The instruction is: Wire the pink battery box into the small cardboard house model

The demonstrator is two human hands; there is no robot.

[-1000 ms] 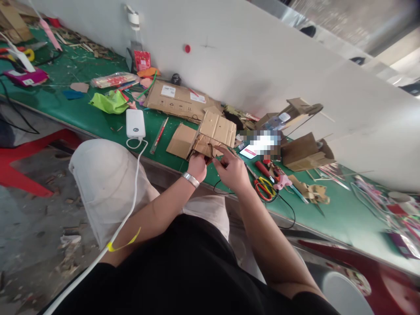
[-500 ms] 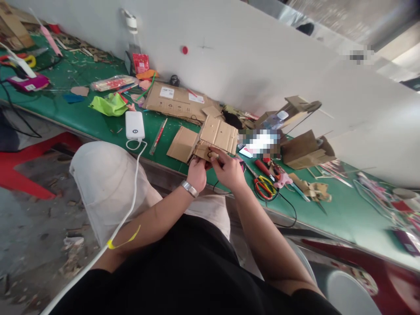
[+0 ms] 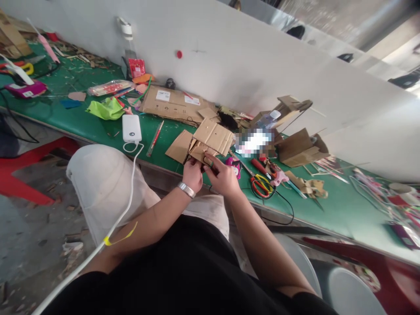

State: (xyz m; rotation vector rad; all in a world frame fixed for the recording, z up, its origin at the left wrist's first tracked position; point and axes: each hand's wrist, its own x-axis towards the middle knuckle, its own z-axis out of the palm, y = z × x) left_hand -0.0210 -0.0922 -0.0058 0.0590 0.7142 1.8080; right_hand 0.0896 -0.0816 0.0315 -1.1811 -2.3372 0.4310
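Your left hand (image 3: 193,176) pinches a brown corrugated-cardboard box (image 3: 211,132) near-edge | right hand (image 3: 225,178) curled at thin black cord (image 3: 206,159), grip unclear | likely light, crushable; hold folded edges

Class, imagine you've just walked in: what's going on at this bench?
A person is handling a small cardboard construction at the near edge of a green table. The left hand holds its near end, while the right hand touches it beside a thin dark loop. Scissors lie to the right, and a white power bank to the left.
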